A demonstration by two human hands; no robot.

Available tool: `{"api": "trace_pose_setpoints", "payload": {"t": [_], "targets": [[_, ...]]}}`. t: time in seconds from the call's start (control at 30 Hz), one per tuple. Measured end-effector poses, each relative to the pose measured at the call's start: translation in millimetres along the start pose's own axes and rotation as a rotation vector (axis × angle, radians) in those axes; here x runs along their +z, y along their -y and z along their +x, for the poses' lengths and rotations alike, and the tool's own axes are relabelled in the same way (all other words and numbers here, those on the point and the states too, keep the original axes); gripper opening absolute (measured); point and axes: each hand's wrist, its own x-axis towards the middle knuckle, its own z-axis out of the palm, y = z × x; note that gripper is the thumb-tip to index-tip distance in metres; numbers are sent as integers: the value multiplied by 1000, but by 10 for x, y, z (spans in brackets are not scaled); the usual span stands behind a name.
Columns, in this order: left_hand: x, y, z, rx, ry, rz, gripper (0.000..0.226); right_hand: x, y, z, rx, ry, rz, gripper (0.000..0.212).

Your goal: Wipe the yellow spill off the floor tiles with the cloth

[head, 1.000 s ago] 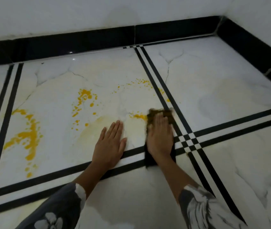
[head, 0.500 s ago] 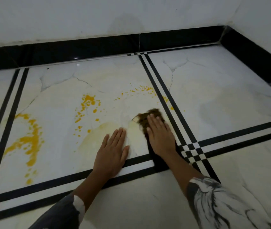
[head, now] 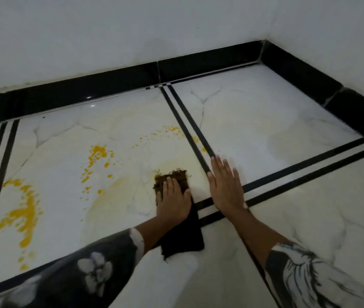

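Observation:
A dark cloth lies on the white marble floor tile, its far end stained yellow-brown. My left hand presses flat on the cloth with straight fingers. Just to its right, my right hand rests flat on the bare floor across the black tile stripes, touching no cloth. A thick yellow spill lies at the far left of the tile. Yellow splatter sits left of the cloth, and small yellow drops lie beyond it. A faint yellow smear spreads beside my left hand.
A black skirting runs along the white wall at the back and turns the corner at the right. Double black stripes border the tiles. My patterned sleeves fill the lower edge of the view.
The cloth has passed from my right hand to my left hand. My right hand has moved right onto the bare floor. The view has shifted.

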Motion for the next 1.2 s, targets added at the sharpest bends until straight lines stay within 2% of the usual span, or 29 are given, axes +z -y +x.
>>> {"api": "trace_pose_setpoints", "payload": {"t": [0.1,0.17,0.23,0.3,0.33,0.43,0.5,0.6,0.67,0.7,0.77,0.87,0.9,0.97,1.03,1.07,1.13,1.2], "targets": [[205,-185,107,66,-181,205,65,-166,-411,273,-16,74,-85,50],[322,-319,124,298,-244,293,68,-190,-588,437,2,92,-102,50],[339,-424,338,604,-140,410,61,-89,-729,669,32,97,-86,50],[157,-453,686,721,-55,463,55,6,-838,913,45,83,-59,50],[37,-426,814,694,-98,477,55,20,-861,1003,38,71,-59,50],[5,-305,1057,376,-303,440,69,138,-965,1238,4,61,-86,51],[89,-381,941,261,-325,371,75,193,-970,1261,-3,40,-101,51],[142,-641,1078,350,-263,352,75,230,-1005,1272,0,39,-97,50],[-23,-691,1473,445,-262,387,70,233,-1014,1273,-11,16,-103,55],[-137,-664,1674,431,-273,390,68,235,-1022,1268,-20,5,-99,59],[-296,-509,1924,264,-333,345,65,242,-1027,1257,-29,11,-83,64],[-96,-481,1650,-42,-501,266,66,241,-1011,1270,-12,20,-68,63],[32,-578,1470,-44,-510,238,64,240,-1004,1267,-1,16,-75,62],[195,-771,1341,101,-465,228,60,240,-995,1267,10,13,-86,62],[85,-872,1543,305,-313,301,66,234,-1001,1274,13,22,-80,62],[-46,-852,1733,346,-278,317,69,228,-1003,1273,16,27,-74,62],[-293,-680,2120,249,-354,304,66,230,-989,1275,20,19,-57,62],[-382,-427,2255,6,-454,237,57,225,-989,1271,21,22,-43,62]]}}
